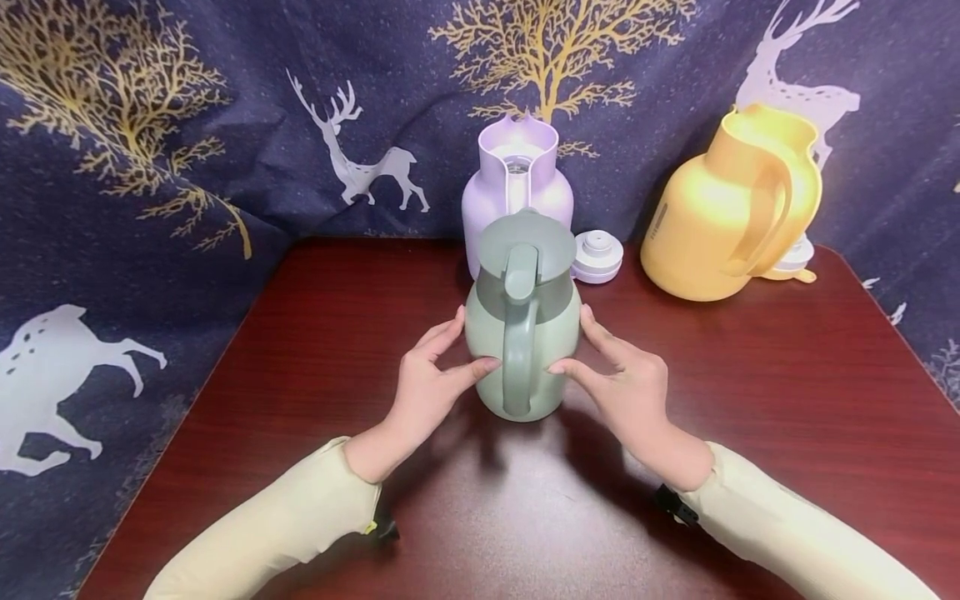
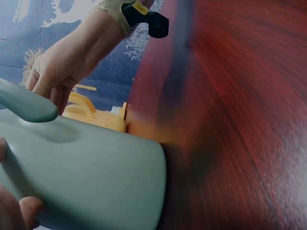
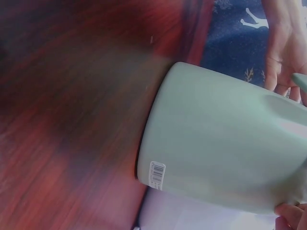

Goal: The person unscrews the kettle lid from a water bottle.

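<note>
A sage-green thermos jug [image 1: 522,333] with its lid on stands upright at the middle of the dark red table [image 1: 750,400], handle toward me. My left hand [image 1: 448,357] touches its left side with thumb and fingertips, the fingers nearly straight. My right hand [image 1: 602,357] does the same on the right side. The left wrist view shows the jug body [image 2: 91,177] close up, with my right hand [image 2: 62,72] beyond it. The right wrist view shows the jug's base edge and a barcode label [image 3: 157,174], with my left hand [image 3: 283,52] behind.
A lavender jug [image 1: 517,187] without its lid stands right behind the green one, its white lid [image 1: 597,255] lying beside it. A yellow jug [image 1: 731,208] stands at the back right. A blue cloth with deer and trees [image 1: 187,167] hangs behind the table.
</note>
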Demonstrator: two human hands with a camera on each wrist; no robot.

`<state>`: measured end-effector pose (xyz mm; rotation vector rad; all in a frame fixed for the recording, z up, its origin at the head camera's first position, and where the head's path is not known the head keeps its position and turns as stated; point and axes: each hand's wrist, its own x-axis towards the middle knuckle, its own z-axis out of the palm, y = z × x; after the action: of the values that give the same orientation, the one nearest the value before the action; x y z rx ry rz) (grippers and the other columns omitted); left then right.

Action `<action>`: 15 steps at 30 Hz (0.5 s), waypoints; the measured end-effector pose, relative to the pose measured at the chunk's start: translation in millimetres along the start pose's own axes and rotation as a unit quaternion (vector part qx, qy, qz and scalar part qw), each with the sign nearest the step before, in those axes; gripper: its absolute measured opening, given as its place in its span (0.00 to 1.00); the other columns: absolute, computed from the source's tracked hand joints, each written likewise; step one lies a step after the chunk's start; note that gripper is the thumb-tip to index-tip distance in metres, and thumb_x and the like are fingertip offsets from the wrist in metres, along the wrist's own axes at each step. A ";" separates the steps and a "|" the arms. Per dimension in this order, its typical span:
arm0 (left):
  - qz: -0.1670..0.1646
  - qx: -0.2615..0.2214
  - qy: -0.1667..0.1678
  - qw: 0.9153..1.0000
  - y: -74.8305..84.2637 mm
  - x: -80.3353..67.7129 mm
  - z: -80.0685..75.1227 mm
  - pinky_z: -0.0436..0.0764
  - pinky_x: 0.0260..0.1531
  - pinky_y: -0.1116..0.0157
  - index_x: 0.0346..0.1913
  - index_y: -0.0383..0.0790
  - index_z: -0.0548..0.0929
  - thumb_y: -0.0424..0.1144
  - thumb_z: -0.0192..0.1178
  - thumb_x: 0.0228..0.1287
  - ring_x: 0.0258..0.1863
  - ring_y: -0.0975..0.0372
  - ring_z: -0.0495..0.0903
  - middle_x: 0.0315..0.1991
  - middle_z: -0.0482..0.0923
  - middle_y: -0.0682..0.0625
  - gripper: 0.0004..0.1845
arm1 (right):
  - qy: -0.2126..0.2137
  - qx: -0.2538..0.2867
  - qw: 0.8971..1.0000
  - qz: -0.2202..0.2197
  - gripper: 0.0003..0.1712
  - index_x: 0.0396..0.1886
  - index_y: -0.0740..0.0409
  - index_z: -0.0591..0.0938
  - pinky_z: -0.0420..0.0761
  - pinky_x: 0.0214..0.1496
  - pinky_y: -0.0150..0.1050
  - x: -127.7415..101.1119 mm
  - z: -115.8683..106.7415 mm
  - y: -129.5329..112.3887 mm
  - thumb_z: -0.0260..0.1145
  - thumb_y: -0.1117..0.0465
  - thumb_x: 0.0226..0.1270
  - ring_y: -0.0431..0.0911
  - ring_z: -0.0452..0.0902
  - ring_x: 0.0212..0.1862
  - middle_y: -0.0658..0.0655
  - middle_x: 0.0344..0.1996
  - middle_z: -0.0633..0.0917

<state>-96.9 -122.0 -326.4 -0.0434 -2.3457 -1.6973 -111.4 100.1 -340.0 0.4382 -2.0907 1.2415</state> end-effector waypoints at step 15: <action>0.007 -0.020 -0.017 1.000 4.7 -2.6 13.0 0.75 0.64 0.57 0.66 0.37 0.73 0.31 0.76 0.49 0.66 0.53 0.74 0.63 0.78 0.42 0.39 | -0.006 0.008 1.000 -0.015 0.41 0.56 0.58 0.82 0.72 0.57 0.15 -1.0 -14.6 7.4 0.78 0.45 0.39 0.18 0.73 0.56 0.61 0.49 0.85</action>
<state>-95.9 -108.0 -326.4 -0.0974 -2.3308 -1.7499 -109.5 116.5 -340.6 0.4836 -2.0787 1.2411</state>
